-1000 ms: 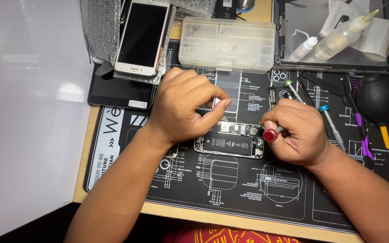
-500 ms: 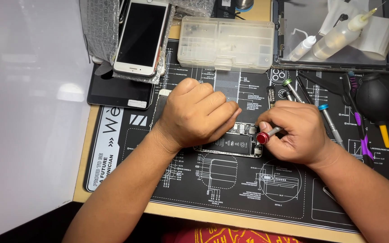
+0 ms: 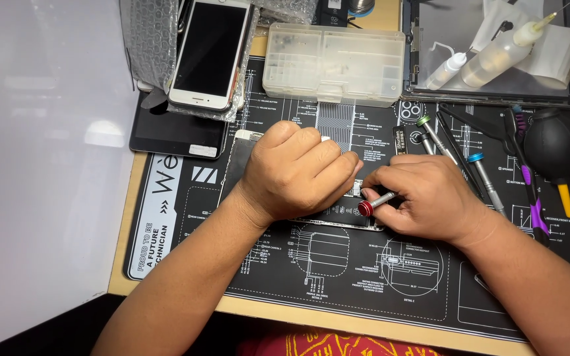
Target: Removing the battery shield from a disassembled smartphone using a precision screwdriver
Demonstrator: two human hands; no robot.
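On the black repair mat, printed with white line diagrams, an opened phone chassis lies near the centre, mostly covered by both hands. Compared with the view a second ago, the left hand has shifted right and down over the chassis, so far less of the phone's interior shows; the red-capped screwdriver now lies flatter, its cap pointing toward the person.

The left hand is arched palm-down, fingers curled and bunched together, tips pressing at the chassis's upper right edge; whether they pinch anything cannot be told. The right hand rests on the mat with its wrist low, fingers closed around the slim metal shaft of the screwdriver, whose tip is hidden between the two hands.

Above the hands sits a translucent plastic parts box, rectangular with small compartments. To its left a white smartphone, screen dark, rests on bubble wrap above a dark flat panel. Right of the hands lie two more precision screwdrivers, one green-capped and one blue-capped, black tweezers, a purple pry tool and a black rubber dust blower with a yellow nozzle. Two squeeze bottles lie on a grey tray.
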